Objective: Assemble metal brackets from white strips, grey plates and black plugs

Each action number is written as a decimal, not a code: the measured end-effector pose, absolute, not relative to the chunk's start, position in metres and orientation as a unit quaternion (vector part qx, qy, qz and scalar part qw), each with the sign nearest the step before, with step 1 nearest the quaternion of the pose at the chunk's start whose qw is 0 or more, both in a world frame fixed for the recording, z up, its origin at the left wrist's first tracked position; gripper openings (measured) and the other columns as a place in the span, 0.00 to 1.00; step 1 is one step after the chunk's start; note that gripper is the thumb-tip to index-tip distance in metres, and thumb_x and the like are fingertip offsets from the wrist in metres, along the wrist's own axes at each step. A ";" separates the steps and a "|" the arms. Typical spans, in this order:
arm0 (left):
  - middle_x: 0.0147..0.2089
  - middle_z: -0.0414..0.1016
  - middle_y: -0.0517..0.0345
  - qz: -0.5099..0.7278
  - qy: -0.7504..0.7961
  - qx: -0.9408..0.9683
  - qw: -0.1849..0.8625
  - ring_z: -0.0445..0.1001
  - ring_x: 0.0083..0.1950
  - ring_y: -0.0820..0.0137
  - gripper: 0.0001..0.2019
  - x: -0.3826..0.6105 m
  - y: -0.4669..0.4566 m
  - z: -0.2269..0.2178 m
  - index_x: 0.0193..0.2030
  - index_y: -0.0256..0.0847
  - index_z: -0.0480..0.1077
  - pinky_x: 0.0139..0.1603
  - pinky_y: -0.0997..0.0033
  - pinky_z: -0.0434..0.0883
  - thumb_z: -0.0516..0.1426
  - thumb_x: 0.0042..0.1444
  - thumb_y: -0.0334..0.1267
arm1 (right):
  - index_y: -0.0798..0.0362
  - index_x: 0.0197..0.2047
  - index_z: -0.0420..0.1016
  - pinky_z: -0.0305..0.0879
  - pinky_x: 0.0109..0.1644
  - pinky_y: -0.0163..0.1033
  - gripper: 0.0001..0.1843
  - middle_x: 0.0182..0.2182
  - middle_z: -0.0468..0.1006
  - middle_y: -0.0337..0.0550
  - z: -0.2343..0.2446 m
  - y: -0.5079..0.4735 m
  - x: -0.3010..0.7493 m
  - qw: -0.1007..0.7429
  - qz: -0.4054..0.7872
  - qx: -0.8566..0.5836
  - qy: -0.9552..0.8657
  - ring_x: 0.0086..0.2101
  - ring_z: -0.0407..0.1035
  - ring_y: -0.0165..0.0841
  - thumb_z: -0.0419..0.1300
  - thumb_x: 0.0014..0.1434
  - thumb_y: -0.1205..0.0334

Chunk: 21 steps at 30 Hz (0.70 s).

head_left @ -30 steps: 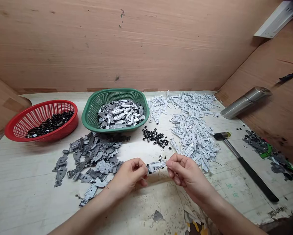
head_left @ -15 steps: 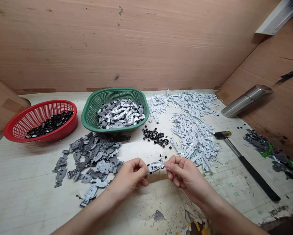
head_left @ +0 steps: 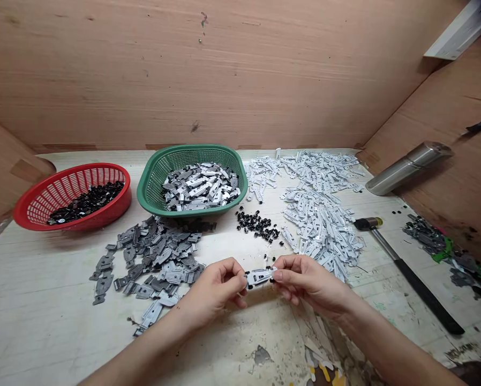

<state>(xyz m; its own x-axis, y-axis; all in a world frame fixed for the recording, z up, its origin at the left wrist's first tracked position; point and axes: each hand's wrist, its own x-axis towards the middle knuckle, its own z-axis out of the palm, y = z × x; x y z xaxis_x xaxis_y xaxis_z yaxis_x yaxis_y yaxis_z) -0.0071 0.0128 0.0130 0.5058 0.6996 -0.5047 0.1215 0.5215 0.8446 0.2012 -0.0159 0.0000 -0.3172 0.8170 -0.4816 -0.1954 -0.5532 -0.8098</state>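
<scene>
No text, label, brand or number can be read, and the green marks on the table cannot be deciphered.

The person has two hands, the left hand and the right hand, and one toy car. Baskets number two: one red basket, one green basket. There is one hammer, one flask, one white box. Grey parts, white parts and black bits are too many to count.
</scene>
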 end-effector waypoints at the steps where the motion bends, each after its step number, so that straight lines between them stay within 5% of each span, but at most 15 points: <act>1: 0.27 0.67 0.64 0.193 0.461 0.453 0.738 0.71 0.25 0.75 0.10 -0.007 0.012 0.013 0.26 0.39 0.61 0.30 0.74 0.66 0.58 0.48 0.40 | 0.57 0.29 0.69 0.53 0.18 0.26 0.17 0.20 0.71 0.36 -0.001 -0.016 0.200 0.342 0.738 -0.478 -0.332 0.17 0.61 0.21 0.69 0.45 0.54; 8: 0.29 0.69 0.61 0.202 0.406 0.452 0.768 0.70 0.29 0.73 0.15 -0.007 0.009 0.014 0.37 0.39 0.64 0.33 0.71 0.69 0.60 0.50 0.46 | 0.55 0.29 0.65 0.48 0.18 0.26 0.17 0.17 0.66 0.31 0.001 -0.021 0.184 0.362 0.705 -0.482 -0.373 0.16 0.57 0.20 0.66 0.48 0.52; 16: 0.26 0.65 0.62 0.235 0.424 0.533 0.694 0.64 0.25 0.76 0.12 -0.003 0.004 0.020 0.34 0.37 0.66 0.27 0.75 0.63 0.57 0.53 0.45 | 0.53 0.30 0.62 0.49 0.18 0.26 0.15 0.18 0.65 0.30 0.001 -0.030 0.177 0.371 0.702 -0.459 -0.399 0.17 0.57 0.21 0.62 0.54 0.52; 21: 0.43 0.70 0.53 0.287 0.464 0.666 0.509 0.68 0.44 0.65 0.16 -0.032 0.034 0.039 0.50 0.42 0.66 0.43 0.68 0.66 0.48 0.60 0.45 | 0.55 0.30 0.69 0.60 0.22 0.29 0.12 0.21 0.70 0.35 0.047 0.035 0.170 0.398 0.612 -0.434 -0.528 0.20 0.63 0.23 0.61 0.56 0.55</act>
